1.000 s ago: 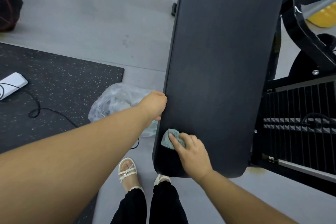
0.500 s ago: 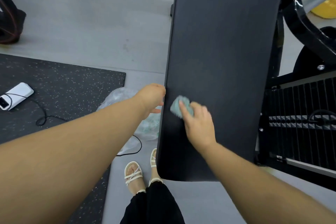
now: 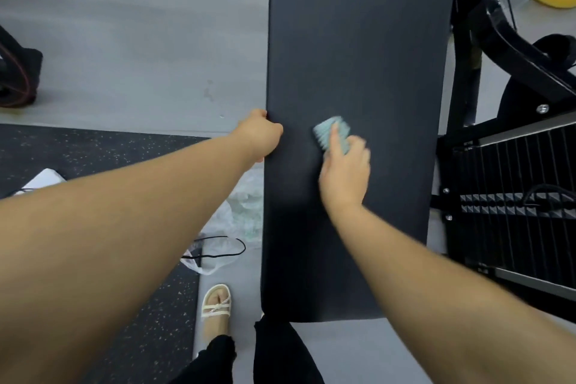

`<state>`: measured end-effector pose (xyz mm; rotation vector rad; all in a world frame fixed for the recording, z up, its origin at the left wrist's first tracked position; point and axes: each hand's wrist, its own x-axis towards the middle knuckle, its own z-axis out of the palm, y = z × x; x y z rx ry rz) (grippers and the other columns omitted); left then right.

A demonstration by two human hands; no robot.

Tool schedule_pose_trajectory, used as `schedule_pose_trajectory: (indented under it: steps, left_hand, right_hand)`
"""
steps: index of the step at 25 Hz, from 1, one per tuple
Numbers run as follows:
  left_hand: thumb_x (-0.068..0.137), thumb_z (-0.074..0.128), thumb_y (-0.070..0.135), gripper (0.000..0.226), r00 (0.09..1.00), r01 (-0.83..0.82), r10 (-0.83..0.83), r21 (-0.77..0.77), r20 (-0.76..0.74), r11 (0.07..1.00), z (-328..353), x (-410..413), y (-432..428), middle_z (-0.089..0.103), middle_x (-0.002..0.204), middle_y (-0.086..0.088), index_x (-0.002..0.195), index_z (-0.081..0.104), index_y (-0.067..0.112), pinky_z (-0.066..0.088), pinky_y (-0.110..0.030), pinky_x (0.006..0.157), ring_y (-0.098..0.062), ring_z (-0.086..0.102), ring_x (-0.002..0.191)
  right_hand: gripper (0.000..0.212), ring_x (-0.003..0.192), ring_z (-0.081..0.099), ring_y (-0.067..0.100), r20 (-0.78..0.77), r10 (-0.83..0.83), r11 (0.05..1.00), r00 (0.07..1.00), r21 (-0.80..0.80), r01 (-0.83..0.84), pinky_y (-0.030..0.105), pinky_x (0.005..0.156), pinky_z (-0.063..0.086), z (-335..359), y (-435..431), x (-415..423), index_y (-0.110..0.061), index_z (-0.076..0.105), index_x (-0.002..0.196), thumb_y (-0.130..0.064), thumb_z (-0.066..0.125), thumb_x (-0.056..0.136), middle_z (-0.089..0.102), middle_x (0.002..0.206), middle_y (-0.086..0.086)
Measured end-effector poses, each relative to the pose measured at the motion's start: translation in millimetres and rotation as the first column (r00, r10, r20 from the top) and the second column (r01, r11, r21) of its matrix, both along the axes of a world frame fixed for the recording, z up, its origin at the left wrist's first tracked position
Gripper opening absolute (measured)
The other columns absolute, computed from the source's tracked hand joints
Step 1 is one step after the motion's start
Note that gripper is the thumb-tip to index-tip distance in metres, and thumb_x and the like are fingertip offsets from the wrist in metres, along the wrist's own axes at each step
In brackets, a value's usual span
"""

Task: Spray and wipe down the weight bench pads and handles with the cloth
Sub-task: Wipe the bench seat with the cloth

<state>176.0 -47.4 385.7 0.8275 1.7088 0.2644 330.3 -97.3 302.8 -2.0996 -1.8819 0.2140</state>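
A long black bench pad [image 3: 358, 40] runs away from me through the middle of the head view. My right hand [image 3: 346, 170] presses a small light-blue cloth [image 3: 331, 134] flat onto the pad near its middle, fingers lying over the cloth. My left hand [image 3: 258, 134] grips the pad's left edge beside it, fingers curled round the side. No spray bottle is in view.
A black machine frame [image 3: 511, 40] and a weight stack [image 3: 514, 196] stand right of the pad. On the grey floor to the left lie a clear plastic bag [image 3: 240, 212], a black cable [image 3: 218, 248] and a speckled rubber mat [image 3: 93, 146].
My right hand has slid the cloth from the pad's near left corner up toward its middle. My left hand has moved up along the left edge with it.
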Motion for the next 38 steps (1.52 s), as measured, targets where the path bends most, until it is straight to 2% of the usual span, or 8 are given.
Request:
schedule_pose_trajectory:
  steps: [4, 6, 8, 12, 15, 20, 24, 38]
  left_hand:
    - [0.094, 0.038, 0.014, 0.047, 0.989, 0.147, -0.146, 0.023, -0.031, 0.989, 6.2, -6.1, 22.7, 0.050, 0.108, -0.004, 0.140, 0.032, 0.020, 0.049, -0.037, 0.089, -0.024, 0.051, 0.102]
    - [0.094, 0.038, 0.015, 0.050, 0.976, 0.210, -0.209, 0.028, -0.055, 0.977, 7.6, -8.5, 34.7, 0.051, 0.111, -0.004, 0.143, 0.029, 0.021, 0.051, -0.037, 0.089, -0.025, 0.053, 0.107]
    - [0.094, 0.039, 0.016, 0.053, 0.964, 0.257, -0.254, 0.030, -0.082, 0.966, 7.7, -10.1, 44.8, 0.048, 0.121, -0.002, 0.145, 0.025, 0.022, 0.051, -0.035, 0.086, -0.026, 0.052, 0.107]
    - [0.091, 0.052, 0.022, 0.066, 0.863, 0.459, -0.416, 0.101, -0.288, 0.883, 11.5, -5.0, 71.8, 0.021, 0.148, -0.007, 0.148, 0.019, 0.021, 0.043, -0.031, 0.086, -0.028, 0.048, 0.108]
    - [0.082, 0.069, 0.032, 0.087, 0.517, 0.760, -0.565, 0.041, -0.643, 0.649, 17.4, 3.2, 99.1, 0.005, 0.153, -0.007, 0.149, 0.013, 0.022, 0.037, -0.040, 0.101, -0.031, 0.022, 0.136]
    - [0.066, 0.078, 0.051, 0.110, 0.034, 0.941, -0.580, -0.169, -0.814, 0.293, 11.2, 3.8, 145.4, 0.005, 0.153, -0.010, 0.148, 0.011, 0.020, 0.031, -0.040, 0.108, -0.033, 0.008, 0.141]
    - [0.059, 0.083, 0.047, 0.097, -0.066, 0.933, -0.553, -0.247, -0.831, 0.261, 9.2, 17.4, 149.7, 0.024, 0.135, -0.013, 0.132, 0.028, 0.014, 0.042, -0.036, 0.088, -0.034, 0.028, 0.122]
    - [0.060, 0.083, 0.042, 0.097, -0.097, 0.924, -0.562, -0.284, -0.821, 0.256, 6.2, 19.6, 151.5, 0.023, 0.134, -0.016, 0.130, 0.026, 0.010, 0.037, -0.039, 0.097, -0.036, 0.027, 0.122]
  right_hand:
    - [0.070, 0.072, 0.054, 0.036, 0.151, 0.471, 0.882, 0.869, -0.062, -0.467, 0.037, 0.060, 0.051, 0.4, -26.8, 49.6, -0.023, 0.047, 0.128, 0.001, 0.068, 0.066, 0.058, 0.102, 0.019]
    - [0.053, 0.095, 0.051, 0.040, 0.037, 0.011, 0.990, 0.999, -0.140, -0.006, 0.044, 0.079, 0.048, 20.9, -4.0, 71.1, -0.025, 0.045, 0.135, -0.006, 0.052, 0.086, 0.051, 0.119, 0.020]
    - [0.049, 0.110, 0.044, 0.037, -0.003, -0.523, 0.824, 0.852, -0.257, 0.505, 0.043, 0.090, 0.040, 23.0, 17.9, 73.2, -0.025, 0.034, 0.144, -0.017, 0.044, 0.096, 0.039, 0.130, 0.017]
    - [0.058, 0.111, 0.040, 0.032, 0.049, -0.413, 0.862, 0.909, -0.302, 0.408, 0.039, 0.087, 0.038, 24.1, 12.8, 8.0, -0.024, 0.018, 0.149, -0.023, 0.044, 0.097, 0.033, 0.133, 0.014]
    - [0.052, 0.108, 0.042, 0.026, 0.007, -0.179, 0.922, 0.984, -0.347, 0.171, 0.034, 0.078, 0.038, 24.4, -3.2, 13.6, -0.026, 0.028, 0.146, -0.025, 0.045, 0.097, 0.038, 0.130, 0.009]
    - [0.048, 0.110, 0.044, 0.030, -0.191, -0.577, 0.812, 0.794, -0.235, 0.534, 0.034, 0.085, 0.037, 36.6, 84.6, 88.9, -0.028, 0.036, 0.142, -0.019, 0.045, 0.096, 0.037, 0.128, 0.013]
    - [0.054, 0.113, 0.039, 0.029, -0.032, -0.597, 0.783, 0.801, -0.238, 0.574, 0.036, 0.090, 0.037, 36.1, 124.9, 66.9, -0.020, 0.021, 0.149, -0.020, 0.041, 0.098, 0.033, 0.134, 0.012]
    - [0.058, 0.112, 0.037, 0.031, 0.095, -0.343, 0.884, 0.935, -0.304, 0.355, 0.038, 0.089, 0.039, 33.2, 116.9, 70.3, -0.015, 0.007, 0.150, -0.023, 0.036, 0.101, 0.028, 0.139, 0.016]
